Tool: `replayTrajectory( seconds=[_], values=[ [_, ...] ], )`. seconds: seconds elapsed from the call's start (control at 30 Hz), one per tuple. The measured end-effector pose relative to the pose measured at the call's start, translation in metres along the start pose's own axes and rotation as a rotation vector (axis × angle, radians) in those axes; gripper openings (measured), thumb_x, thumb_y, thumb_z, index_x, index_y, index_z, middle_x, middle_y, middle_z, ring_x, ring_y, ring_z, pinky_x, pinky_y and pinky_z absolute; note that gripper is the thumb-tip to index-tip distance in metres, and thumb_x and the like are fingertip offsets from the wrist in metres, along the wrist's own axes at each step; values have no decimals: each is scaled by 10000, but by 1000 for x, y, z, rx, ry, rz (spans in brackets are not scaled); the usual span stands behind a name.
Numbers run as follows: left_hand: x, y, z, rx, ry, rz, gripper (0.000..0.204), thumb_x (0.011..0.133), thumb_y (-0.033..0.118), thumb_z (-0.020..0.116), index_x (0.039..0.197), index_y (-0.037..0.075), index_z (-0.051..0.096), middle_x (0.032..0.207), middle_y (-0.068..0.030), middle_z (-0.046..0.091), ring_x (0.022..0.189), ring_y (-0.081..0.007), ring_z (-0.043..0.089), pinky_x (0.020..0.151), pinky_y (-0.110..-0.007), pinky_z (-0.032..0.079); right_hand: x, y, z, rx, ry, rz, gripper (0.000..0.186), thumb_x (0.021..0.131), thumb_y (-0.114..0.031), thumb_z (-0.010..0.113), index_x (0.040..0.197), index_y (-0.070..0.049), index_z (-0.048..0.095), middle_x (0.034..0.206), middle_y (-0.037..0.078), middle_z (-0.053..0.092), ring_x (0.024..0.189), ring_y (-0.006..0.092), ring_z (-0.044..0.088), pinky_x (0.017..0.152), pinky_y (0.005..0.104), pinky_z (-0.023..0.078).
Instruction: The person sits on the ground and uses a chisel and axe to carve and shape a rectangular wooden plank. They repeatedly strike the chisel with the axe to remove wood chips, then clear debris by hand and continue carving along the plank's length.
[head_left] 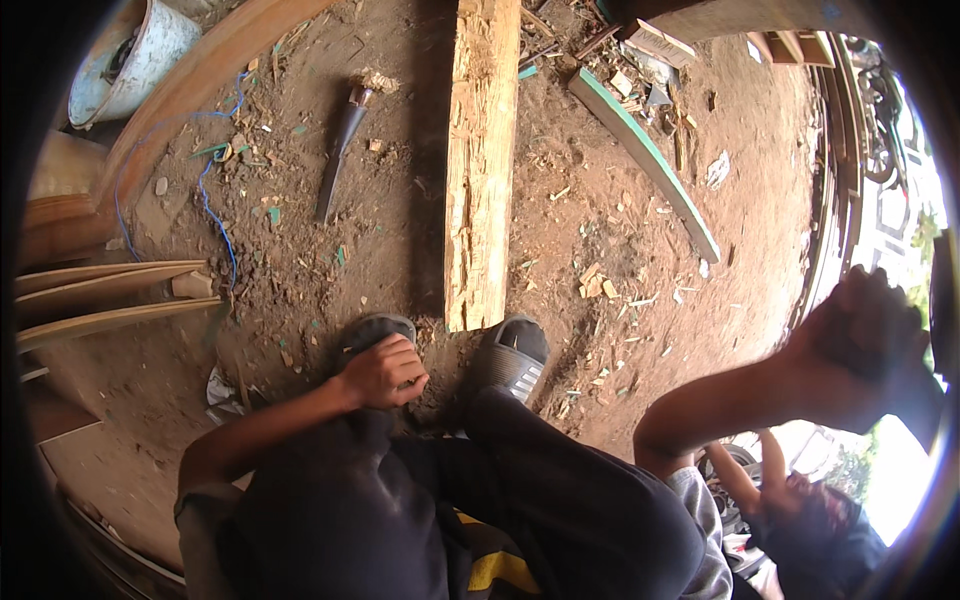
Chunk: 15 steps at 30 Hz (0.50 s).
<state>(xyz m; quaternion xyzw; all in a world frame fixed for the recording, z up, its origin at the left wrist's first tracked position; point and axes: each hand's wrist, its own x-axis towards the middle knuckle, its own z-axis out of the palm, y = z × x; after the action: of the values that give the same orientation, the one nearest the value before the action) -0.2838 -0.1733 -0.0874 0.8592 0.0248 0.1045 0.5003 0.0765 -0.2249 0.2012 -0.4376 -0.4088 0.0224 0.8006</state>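
Note:
My left hand [386, 372] is curled closed near my left sandal [374, 327], with no object showing in it. My right hand [860, 318] is raised at the far right, fingers wrapped round something dark that I cannot make out. A long, rough-cut pale timber beam [480, 180] lies on the dirt ground, its near end by my right sandal [519, 348]. Left of the beam lies a dark metal chisel-like tool [340, 145] with a frayed wooden top.
A green-edged board [640, 155] and wood offcuts lie right of the beam. A pale bucket [120, 75], curved panels [110, 285] and blue string [215, 200] are at left. Stacked planks [845, 130] line the right. Another person [800, 510] is at lower right, behind my arm.

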Motion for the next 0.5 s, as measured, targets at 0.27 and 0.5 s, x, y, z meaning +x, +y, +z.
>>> replayTrajectory(
  seconds=[0.27,0.5],
  values=[
    [-1,3,-2,7,8,14,119,817,135,684,751,56,624,767,-65,621,806,-237,610,848,-364,469,-197,102,-17,-617,-284,1538,153,868,-155,588,804,-28,530,575,19,525,422,110,480,360,267,393],
    [-4,1,2,34,20,14,108,818,133,678,758,60,627,769,-69,624,812,-242,613,849,-369,468,-146,70,-28,-518,-37,1602,215,881,-184,621,726,-70,526,579,-4,489,433,84,456,366,264,301]
  ],
)
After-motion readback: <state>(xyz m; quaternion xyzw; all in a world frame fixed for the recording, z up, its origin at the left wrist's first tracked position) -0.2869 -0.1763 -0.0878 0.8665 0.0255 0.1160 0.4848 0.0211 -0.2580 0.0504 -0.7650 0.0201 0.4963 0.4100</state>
